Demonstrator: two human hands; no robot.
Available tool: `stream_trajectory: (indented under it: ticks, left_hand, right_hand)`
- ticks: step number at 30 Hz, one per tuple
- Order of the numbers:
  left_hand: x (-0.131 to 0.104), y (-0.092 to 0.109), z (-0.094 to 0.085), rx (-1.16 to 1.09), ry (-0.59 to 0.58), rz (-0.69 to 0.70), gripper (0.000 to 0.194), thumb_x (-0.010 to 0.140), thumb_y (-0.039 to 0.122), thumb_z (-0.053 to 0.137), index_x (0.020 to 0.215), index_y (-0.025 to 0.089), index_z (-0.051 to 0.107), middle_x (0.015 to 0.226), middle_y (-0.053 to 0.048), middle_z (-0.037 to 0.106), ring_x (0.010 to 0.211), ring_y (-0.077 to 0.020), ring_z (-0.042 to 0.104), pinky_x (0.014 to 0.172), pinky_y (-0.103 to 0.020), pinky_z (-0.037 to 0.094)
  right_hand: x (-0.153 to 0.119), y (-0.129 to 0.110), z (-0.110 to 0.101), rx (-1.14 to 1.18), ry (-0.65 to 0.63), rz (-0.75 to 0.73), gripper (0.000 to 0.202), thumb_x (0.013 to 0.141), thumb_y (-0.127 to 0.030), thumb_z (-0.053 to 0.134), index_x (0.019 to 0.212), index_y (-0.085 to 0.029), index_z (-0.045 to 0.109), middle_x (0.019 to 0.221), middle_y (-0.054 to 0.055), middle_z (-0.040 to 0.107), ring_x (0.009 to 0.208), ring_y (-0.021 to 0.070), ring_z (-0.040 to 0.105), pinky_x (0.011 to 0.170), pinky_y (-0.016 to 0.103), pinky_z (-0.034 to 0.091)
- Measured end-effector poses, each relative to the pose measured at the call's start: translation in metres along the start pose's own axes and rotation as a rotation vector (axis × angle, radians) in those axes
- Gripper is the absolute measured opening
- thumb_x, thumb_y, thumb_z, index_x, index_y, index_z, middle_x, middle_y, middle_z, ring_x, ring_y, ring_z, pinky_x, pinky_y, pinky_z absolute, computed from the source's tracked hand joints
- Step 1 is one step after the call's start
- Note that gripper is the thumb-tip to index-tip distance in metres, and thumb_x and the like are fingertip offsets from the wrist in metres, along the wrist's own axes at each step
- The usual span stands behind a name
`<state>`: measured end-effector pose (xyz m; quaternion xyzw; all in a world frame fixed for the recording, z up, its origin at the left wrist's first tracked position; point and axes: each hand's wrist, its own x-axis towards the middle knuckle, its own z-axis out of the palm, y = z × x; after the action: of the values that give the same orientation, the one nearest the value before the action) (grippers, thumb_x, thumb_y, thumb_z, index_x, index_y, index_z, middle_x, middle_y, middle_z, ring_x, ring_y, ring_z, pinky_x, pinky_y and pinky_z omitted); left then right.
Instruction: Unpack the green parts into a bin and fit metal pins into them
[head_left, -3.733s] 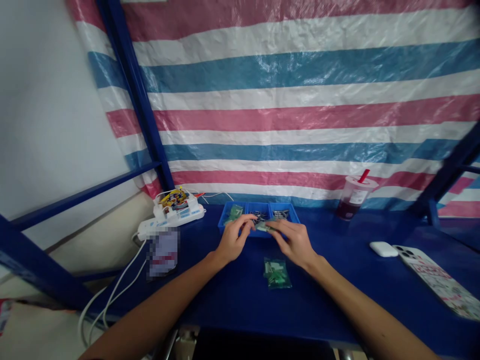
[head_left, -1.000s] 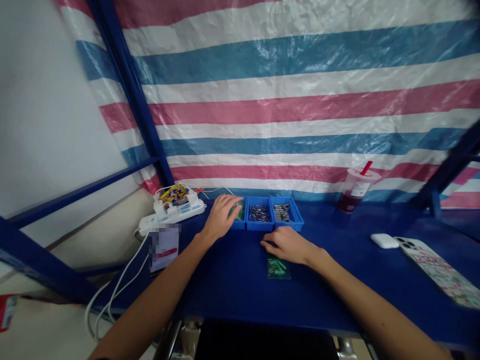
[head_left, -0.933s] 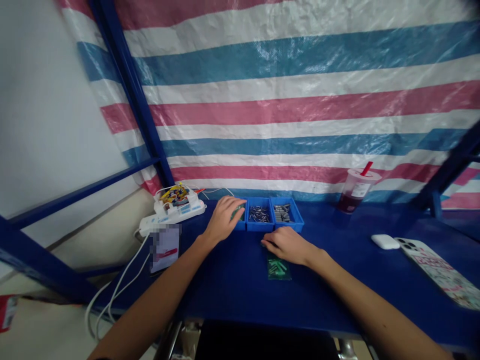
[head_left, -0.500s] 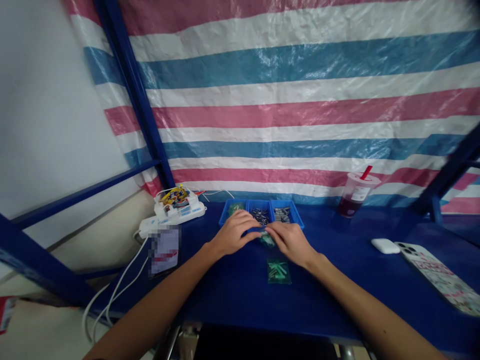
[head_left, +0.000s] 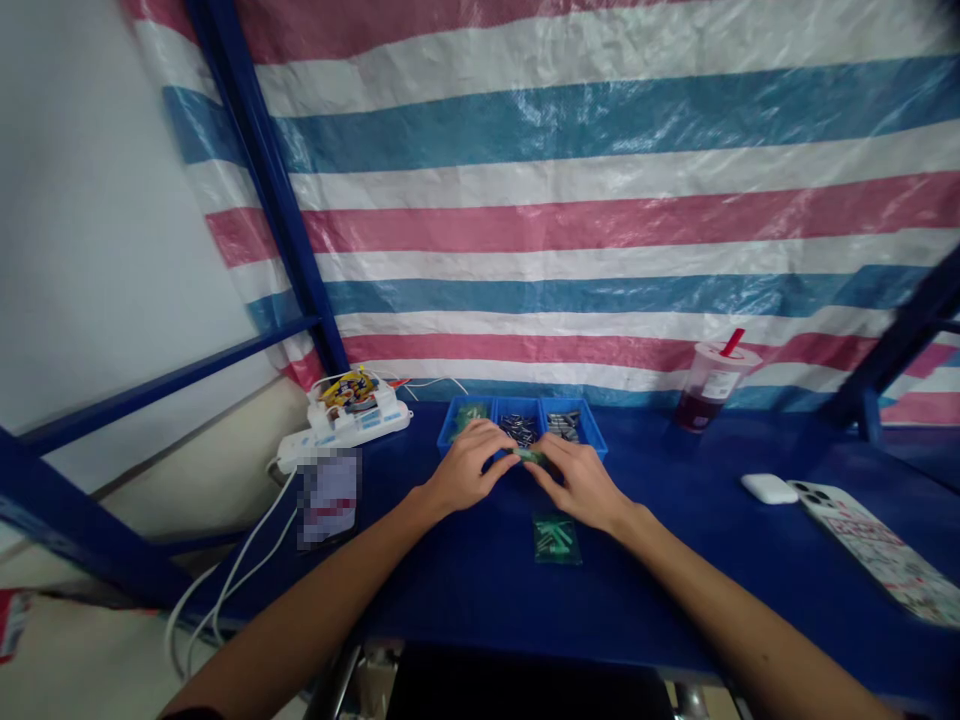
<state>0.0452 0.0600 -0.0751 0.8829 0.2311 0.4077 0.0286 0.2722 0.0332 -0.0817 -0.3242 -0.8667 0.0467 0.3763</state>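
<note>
My left hand (head_left: 474, 468) and my right hand (head_left: 576, 478) meet over the desk, both closed on a small green plastic bag (head_left: 528, 455) stretched between their fingertips. Pale pieces seem to be inside it, partly covered by the fingers. Just below my right hand, a second green plastic bag (head_left: 556, 540) lies flat, with several pale green rods in it. Right behind the hands stands a blue three-part tray (head_left: 598, 432). Its left compartment has green bags (head_left: 469, 415), the middle one dark screws (head_left: 519, 430), the right one grey plugs or pins (head_left: 562, 426).
On the left are a white power strip (head_left: 349, 432) with cables and a phone (head_left: 330, 500). To the right stand a cup with a red straw (head_left: 712, 385), a white earbud case (head_left: 769, 489) and a phone in a patterned case (head_left: 874, 545). A striped sheet (head_left: 525, 230) hangs behind.
The bag between my hands has gone from hanging down below the fingers to being folded up flatter between them. My right-hand fingers have shifted slightly upward and spread around it.
</note>
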Motion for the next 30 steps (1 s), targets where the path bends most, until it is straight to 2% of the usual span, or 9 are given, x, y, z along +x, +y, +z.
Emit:
stream_trajectory:
  ticks: [6, 9, 16, 21, 25, 30]
  left_hand:
    - [0.0, 0.004, -0.002, -0.067, 0.008, -0.047, 0.016, 0.097, 0.031, 0.061, 0.105, 0.018, 0.065, 0.098, -0.008, 0.069, 0.096, -0.0219, 0.062, 0.094, -0.04, 0.046]
    - [0.0, 0.006, 0.0, -0.116, -0.008, -0.074, 0.017, 0.098, 0.032, 0.061, 0.105, 0.017, 0.065, 0.099, -0.008, 0.069, 0.096, -0.0216, 0.062, 0.092, -0.038, 0.046]
    - [-0.001, 0.008, 0.004, -0.14, -0.007, -0.122, 0.014, 0.099, 0.029, 0.056, 0.098, 0.017, 0.063, 0.092, -0.006, 0.067, 0.089, -0.02, 0.06, 0.086, -0.034, 0.044]
    - [0.0, 0.009, 0.002, -0.155, -0.031, -0.161, 0.015, 0.097, 0.03, 0.056, 0.094, 0.017, 0.062, 0.088, -0.005, 0.065, 0.086, -0.0198, 0.059, 0.083, -0.033, 0.043]
    - [-0.001, 0.009, 0.004, -0.224, -0.032, -0.257, 0.019, 0.097, 0.034, 0.057, 0.1, 0.017, 0.063, 0.093, -0.005, 0.067, 0.088, -0.0202, 0.061, 0.082, -0.031, 0.044]
    - [-0.002, 0.009, 0.008, -0.329, -0.049, -0.355, 0.026, 0.1, 0.038, 0.052, 0.093, 0.016, 0.063, 0.083, -0.002, 0.062, 0.08, -0.017, 0.058, 0.076, -0.027, 0.042]
  right_hand:
    - [0.001, 0.0, 0.007, 0.185, 0.061, 0.074, 0.027, 0.103, -0.034, 0.053, 0.079, -0.021, 0.051, 0.075, 0.0, 0.053, 0.067, 0.0156, 0.052, 0.063, 0.028, 0.039]
    - [0.002, 0.0, 0.009, 0.243, 0.069, 0.124, 0.033, 0.102, -0.037, 0.054, 0.075, -0.021, 0.048, 0.07, -0.002, 0.051, 0.064, 0.0152, 0.049, 0.06, 0.028, 0.037]
    - [0.004, -0.004, 0.007, 0.339, 0.064, 0.214, 0.017, 0.099, -0.037, 0.058, 0.093, -0.021, 0.057, 0.078, -0.001, 0.055, 0.066, 0.0147, 0.05, 0.059, 0.026, 0.039]
    - [0.005, -0.009, 0.004, 0.352, 0.067, 0.187, 0.019, 0.1, -0.034, 0.055, 0.086, -0.021, 0.053, 0.077, -0.002, 0.051, 0.067, 0.0145, 0.048, 0.06, 0.027, 0.037]
    - [0.005, -0.009, 0.005, 0.353, 0.078, 0.196, 0.026, 0.1, -0.035, 0.055, 0.079, -0.021, 0.049, 0.073, -0.002, 0.05, 0.066, 0.0143, 0.047, 0.061, 0.027, 0.036]
    - [0.003, -0.005, 0.008, 0.31, 0.04, 0.198, 0.029, 0.101, -0.037, 0.053, 0.077, -0.021, 0.048, 0.069, -0.003, 0.05, 0.064, 0.0145, 0.047, 0.06, 0.027, 0.036]
